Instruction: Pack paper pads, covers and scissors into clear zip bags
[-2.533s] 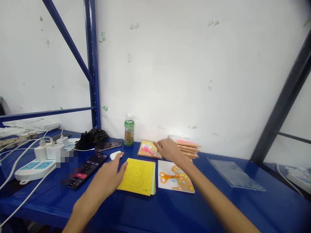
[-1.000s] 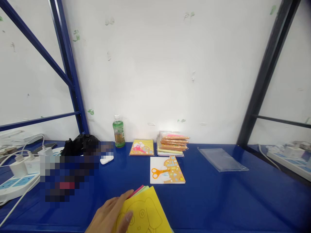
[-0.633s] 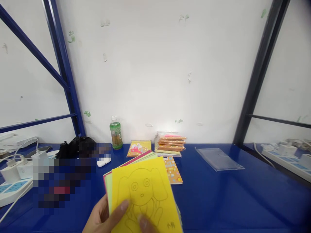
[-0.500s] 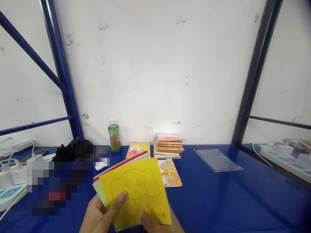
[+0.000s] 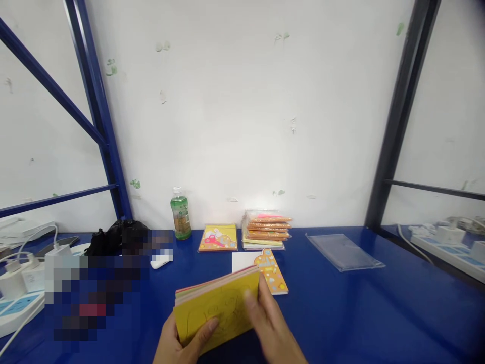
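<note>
A stack of coloured paper sheets (image 5: 220, 311) is between my hands, tilted so its upper edge shows, with a yellow sheet bearing a line-drawn dog in front. My left hand (image 5: 184, 338) pinches the lower left side, thumb across the yellow face. At the right end, my right hand (image 5: 275, 323) is closed round the edge; its thumb is blurred over the front. Just beyond the stack lies an orange patterned booklet (image 5: 278, 283) with a white sheet (image 5: 242, 260) beside it, partly hidden by the paper.
Wrapped orange packs (image 5: 267, 230) are piled near the wall, beside another pack with scissors (image 5: 217, 238). A clear plastic sleeve (image 5: 344, 253) lies right. A green-labelled bottle (image 5: 181, 215), black bag (image 5: 117, 237), white case (image 5: 159, 260) and power strip (image 5: 22, 308) are left.
The fanned sheets have been squared into an even stack, lowered and tipped so the top edge shows. My right hand has moved from the bottom to the right side.
</note>
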A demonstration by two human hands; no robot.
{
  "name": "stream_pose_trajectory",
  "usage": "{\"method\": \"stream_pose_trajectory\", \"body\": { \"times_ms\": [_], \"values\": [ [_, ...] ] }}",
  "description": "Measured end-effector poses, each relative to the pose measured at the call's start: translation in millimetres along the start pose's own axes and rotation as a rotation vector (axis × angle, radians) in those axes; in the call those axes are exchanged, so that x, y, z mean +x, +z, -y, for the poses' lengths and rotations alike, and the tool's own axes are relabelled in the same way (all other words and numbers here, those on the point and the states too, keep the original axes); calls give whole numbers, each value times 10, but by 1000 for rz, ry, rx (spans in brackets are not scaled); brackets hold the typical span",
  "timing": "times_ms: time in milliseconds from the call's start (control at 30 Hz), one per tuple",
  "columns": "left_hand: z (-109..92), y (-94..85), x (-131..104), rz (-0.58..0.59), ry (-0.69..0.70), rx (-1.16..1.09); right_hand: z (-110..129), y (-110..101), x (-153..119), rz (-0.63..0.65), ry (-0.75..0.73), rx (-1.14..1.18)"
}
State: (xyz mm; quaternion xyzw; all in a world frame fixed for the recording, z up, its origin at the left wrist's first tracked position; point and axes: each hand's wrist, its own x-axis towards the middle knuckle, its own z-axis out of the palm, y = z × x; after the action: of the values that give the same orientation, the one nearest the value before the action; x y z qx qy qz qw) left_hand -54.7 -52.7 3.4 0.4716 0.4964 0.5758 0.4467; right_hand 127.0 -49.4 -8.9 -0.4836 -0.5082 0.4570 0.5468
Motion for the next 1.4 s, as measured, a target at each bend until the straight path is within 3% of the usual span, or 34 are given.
{"method": "stream_pose_trajectory", "body": {
  "times_ms": [100,167,233,300,400,600,767,1000,1100,1233,1300,1400],
  "values": [
    [-9,-36,50,8,-59,-53,205,-297,167,109,-119,-229],
    [-9,-55,76,4,-84,-78,341,-501,273,-24,-118,-715],
    [-27,-64,102,-10,-112,-115,409,-642,358,-155,-5,-1099],
    [-93,-58,148,-30,-147,-183,400,-705,426,-185,94,-1249],
    [-300,-18,279,-67,-199,-242,312,-710,501,-130,98,-1289],
    [-686,68,538,-65,-252,-308,208,-809,499,-104,41,-1176],
    [-636,87,503,-63,-283,-324,274,-1004,448,-200,-80,-997],
    [-600,164,435,-55,-290,-278,573,-1267,309,-314,-215,-721],
    [-637,182,410,-32,-304,-277,717,-1276,192,-220,-196,-364],
    [-681,201,325,39,-316,-308,797,-1098,91,-72,-126,-10],
    [-684,223,264,78,-304,-330,775,-961,82,-4,-125,55],
    [-651,273,182,136,-245,-321,715,-775,92,126,-175,-21]
  ]
}}
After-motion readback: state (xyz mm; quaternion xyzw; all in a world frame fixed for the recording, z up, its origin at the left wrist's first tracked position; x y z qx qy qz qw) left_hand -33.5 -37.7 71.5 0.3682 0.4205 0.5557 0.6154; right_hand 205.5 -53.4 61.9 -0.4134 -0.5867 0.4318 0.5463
